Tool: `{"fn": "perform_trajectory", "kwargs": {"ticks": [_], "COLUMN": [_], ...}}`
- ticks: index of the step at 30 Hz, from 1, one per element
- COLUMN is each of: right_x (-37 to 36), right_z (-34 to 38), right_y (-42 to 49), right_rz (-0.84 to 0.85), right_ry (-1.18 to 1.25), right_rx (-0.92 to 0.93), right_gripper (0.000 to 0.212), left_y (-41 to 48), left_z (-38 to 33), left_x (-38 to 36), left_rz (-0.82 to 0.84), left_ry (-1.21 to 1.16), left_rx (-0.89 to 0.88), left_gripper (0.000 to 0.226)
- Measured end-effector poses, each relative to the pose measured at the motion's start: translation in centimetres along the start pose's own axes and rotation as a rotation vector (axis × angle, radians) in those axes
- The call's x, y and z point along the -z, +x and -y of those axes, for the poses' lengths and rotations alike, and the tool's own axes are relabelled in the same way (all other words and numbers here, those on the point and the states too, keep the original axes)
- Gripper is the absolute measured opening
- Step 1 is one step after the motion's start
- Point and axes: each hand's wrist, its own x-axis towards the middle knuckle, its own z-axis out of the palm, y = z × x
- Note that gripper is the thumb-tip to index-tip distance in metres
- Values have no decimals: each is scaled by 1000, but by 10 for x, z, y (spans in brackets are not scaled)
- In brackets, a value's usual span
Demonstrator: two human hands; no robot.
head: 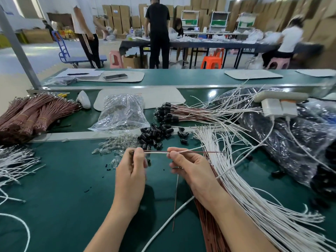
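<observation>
Both forearms rise from the bottom edge. At frame centre, left hand (131, 171) and right hand (190, 170) each pinch a thin white wire (156, 152) and brown wire (212, 152) stretched between them. Just above lie black caps (154, 133) and clear bulbs (116, 144); a bundle of white leads (245, 188) fans right.

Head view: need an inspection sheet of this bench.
Surface: green mat, small black bits scattered.
Job's things: white and brown wire pair stretched between both hands.
Clutter: black caps, clear bulbs, plastic bag, brown wire bundles.
Hands: left hand and right hand each pinch the pair.
Cables: white wire bundle beside right forearm; charger leads from a power strip.
Surroundings: phone on far bench; people at a back table.
</observation>
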Motion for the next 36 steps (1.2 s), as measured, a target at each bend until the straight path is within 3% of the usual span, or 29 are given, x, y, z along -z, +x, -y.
{"fn": "perform_trajectory", "kwargs": {"ticks": [5,11,15,21,28,32,36], "right_x": [-12,-21,-1,51,85,98,121], "right_z": [13,50,76,109,164,198,178], "right_y": [1,1,-5,11,81,135,163], "right_rz": [30,110,44,-114,-188,-224,-330], "right_ry": [111,124,79,149,129,-174,-578], "right_rx": [-18,92,179,213,240,191,-71], "right_gripper": [14,15,17,22,21,32,41], "left_y": [3,4,6,27,112,186,237], "left_z": [-1,-6,-4,-16,-50,-60,-35], "left_x": [17,32,37,15,-41,-79,-108], "left_rz": [-282,-420,-313,54,192,107,256], "left_ry": [-168,-337,-298,-74,182,276,528], "left_rx": [3,69,93,-16,-203,-247,-175], "left_gripper": [29,27,29,11,19,19,32]}}
